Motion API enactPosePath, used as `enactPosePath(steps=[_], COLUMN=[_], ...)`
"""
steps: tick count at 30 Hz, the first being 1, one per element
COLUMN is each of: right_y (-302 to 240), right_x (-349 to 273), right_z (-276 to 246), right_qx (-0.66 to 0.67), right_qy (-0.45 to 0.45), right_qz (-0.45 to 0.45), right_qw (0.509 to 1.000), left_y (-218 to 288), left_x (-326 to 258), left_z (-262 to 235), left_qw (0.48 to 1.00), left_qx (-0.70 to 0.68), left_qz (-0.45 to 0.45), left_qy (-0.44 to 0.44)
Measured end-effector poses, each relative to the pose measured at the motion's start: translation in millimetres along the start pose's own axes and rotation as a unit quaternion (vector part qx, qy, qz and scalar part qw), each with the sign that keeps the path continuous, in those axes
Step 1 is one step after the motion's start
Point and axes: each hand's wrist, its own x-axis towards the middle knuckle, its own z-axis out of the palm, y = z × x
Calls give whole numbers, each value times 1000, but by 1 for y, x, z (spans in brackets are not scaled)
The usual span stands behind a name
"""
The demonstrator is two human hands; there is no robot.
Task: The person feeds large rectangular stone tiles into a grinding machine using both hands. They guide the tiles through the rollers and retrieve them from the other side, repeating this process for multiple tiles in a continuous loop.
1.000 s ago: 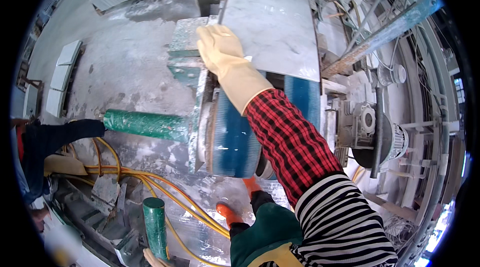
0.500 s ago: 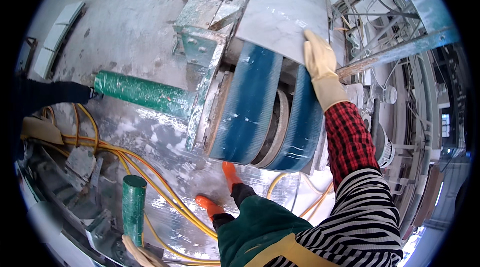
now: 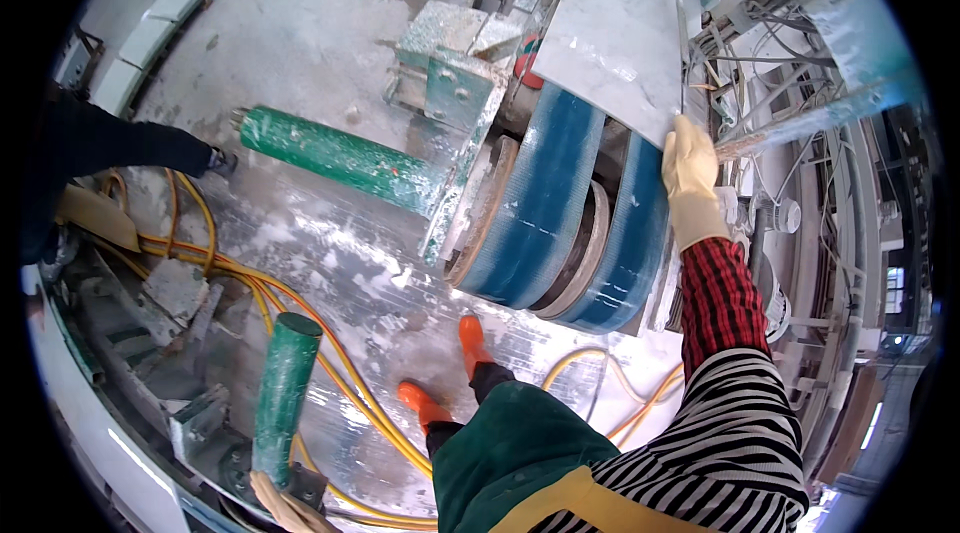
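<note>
A pale grey-veined stone slab (image 3: pixel 615 33) lies on a conveyor with two wide blue belts (image 3: pixel 548 203), its near edge overhanging their rounded end. My right hand (image 3: pixel 692 178), in a cream rubber glove, is at the slab's near right corner. Its fingers are together and bent over the edge; the thumb is hidden. At the lower left my left hand (image 3: pixel 285 505), in a like glove, shows only in part. Its fingers are stretched out beside the foot of an upright green roller post (image 3: pixel 287 393), and it holds nothing that I can see. Whether it touches the post is unclear.
A green roller (image 3: pixel 335 158) juts left from the conveyor frame (image 3: pixel 465 168). Yellow and orange hoses (image 3: pixel 350 393) cross the wet floor near my orange boots (image 3: pixel 472 345). A co-worker's dark-clothed leg (image 3: pixel 140 143) is at left. A blue bar (image 3: pixel 820 118) runs at right.
The view has shifted, so the conveyor appears farther right. My right hand has gone from lying along the slab's near right edge to its corner. A red part now shows beside the slab's left edge.
</note>
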Motion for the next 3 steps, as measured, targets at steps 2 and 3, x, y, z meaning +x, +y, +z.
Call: enactPosePath(steps=[2,3], right_y=[-28,-25], right_x=[-11,-27], right_z=[-13,-5], right_qx=[44,26], right_qy=[-14,-41], right_qz=[22,38], right_qw=[999,998], left_y=[-13,-54], left_x=[2,3], left_z=[-18,-23], left_qw=[998,996], left_qx=[-14,-21], left_qz=[48,71], left_qy=[-43,-46])
